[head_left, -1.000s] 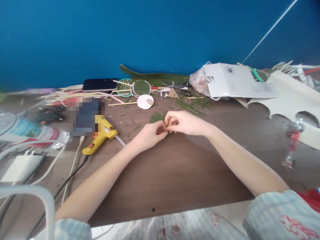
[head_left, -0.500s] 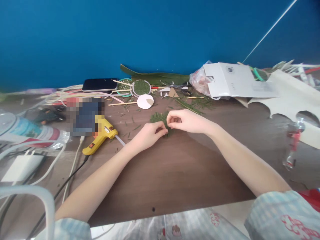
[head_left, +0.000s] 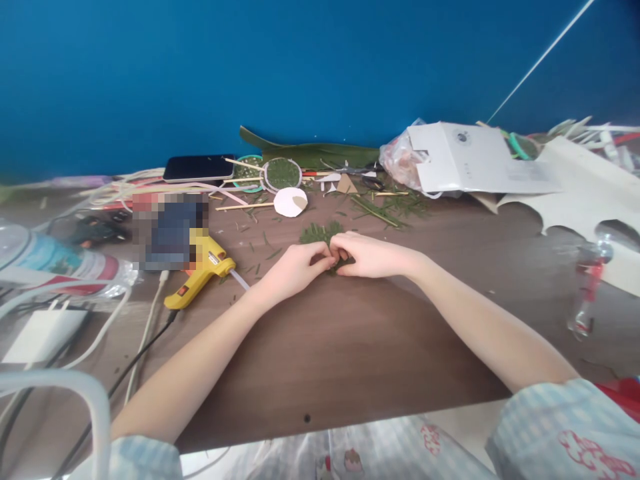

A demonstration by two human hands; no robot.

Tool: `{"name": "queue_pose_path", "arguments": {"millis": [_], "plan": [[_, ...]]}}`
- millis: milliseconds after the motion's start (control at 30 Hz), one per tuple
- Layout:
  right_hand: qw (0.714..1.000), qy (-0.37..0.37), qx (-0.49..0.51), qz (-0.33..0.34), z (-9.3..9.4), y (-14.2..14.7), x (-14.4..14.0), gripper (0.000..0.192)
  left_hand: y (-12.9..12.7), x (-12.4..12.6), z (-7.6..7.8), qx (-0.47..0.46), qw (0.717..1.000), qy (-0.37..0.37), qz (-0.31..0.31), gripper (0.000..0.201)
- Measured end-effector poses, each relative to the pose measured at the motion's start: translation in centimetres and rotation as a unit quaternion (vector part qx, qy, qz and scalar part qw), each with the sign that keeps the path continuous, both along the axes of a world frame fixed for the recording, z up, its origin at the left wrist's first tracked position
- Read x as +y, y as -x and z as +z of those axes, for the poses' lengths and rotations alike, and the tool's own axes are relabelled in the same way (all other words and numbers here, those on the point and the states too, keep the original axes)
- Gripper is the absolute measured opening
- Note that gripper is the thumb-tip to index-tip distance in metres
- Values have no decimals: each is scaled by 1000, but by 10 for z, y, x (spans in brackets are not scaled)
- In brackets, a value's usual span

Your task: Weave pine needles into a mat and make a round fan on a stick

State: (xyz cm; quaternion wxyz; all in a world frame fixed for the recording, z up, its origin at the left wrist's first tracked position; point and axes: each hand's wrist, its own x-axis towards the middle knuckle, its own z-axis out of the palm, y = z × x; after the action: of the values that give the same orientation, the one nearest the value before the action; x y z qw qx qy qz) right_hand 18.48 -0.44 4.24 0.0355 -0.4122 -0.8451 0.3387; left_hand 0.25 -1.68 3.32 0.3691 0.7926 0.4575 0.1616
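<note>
My left hand [head_left: 295,268] and my right hand [head_left: 369,255] meet fingertip to fingertip on the brown table [head_left: 350,347], pinching a small clump of green leaf strips [head_left: 318,233] that lies flat there. Most of the clump shows just beyond my fingers; the part under them is hidden. A yellow glue gun [head_left: 200,277] lies to the left of my left hand, its nozzle pointing toward it.
At the back lie a black phone [head_left: 199,168], a round green disc [head_left: 283,174], a white paper circle [head_left: 291,202], a long green leaf [head_left: 320,155], thin sticks and scissors. White cardboard [head_left: 475,167] and a plastic bag sit at right. Cables, a charger and a bottle crowd the left.
My right hand had lifted slightly off the clump half a second ago; it has come back down and both hands now press together on the leaf strips.
</note>
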Motion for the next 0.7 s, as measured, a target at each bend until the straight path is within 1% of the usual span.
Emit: {"name": "queue_pose_path", "arguments": {"millis": [133,333,433,600,700], "plan": [[1000,11,-8,2,2,-1,1,15,1,0,0,2,1000,-4,-2,18],[1000,9,-13,8,1,-3,3,14,1,1,-1,6,1000,-8,-5,18],[1000,6,-16,16,3,-4,2,14,1,1,-2,9,1000,-8,-6,19],[998,-32,-44,24,10,-1,-2,9,3,2,-2,9,1000,-3,-6,20],[997,-58,-52,26,12,1,-4,8,3,2,-2,10,1000,-4,-9,20]]}}
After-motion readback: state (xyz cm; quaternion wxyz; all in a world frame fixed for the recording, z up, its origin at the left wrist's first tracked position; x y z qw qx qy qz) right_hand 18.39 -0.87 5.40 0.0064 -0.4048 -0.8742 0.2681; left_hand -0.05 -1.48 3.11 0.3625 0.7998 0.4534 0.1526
